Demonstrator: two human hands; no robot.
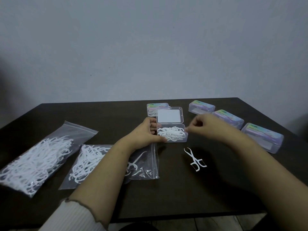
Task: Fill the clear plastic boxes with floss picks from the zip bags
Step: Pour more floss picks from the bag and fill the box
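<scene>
Floss picks lie in several places on the dark table (pixel 166 194); largest is the full zip bag (pixel 40 157) at the far left, packed with white picks and lying flat with its zip end pointing away from the person; just right of it lies a second zip bag (pixel 93 164), less full, its right part hidden under the left forearm, one pick showing through the clear plastic near the zip strip; beyond the arms, along the right side of the table, three closed clear boxes (pixel 262 137) with coloured labels stand in a slanting row, well apart from the bags; a fourth labelled box (pixel 152 109) sits behind the open one, partly hidden by its lid; the open clear box (pixel 171 134) stands at the middle, lid tipped back and upright, its tray holding a heap of floss picks (pixel 170 133); the left hand (pixel 146 134) grips the tray's left end, thumb along the near edge and fingers behind; the right hand (pixel 206 125) hovers at the tray's right end with fingers curled, fingertips pinched together at the rim, though whether they hold a pick I cannot tell; smallest, two loose floss picks (pixel 195 159) lie crossed on the table just in front of the open box.
</scene>
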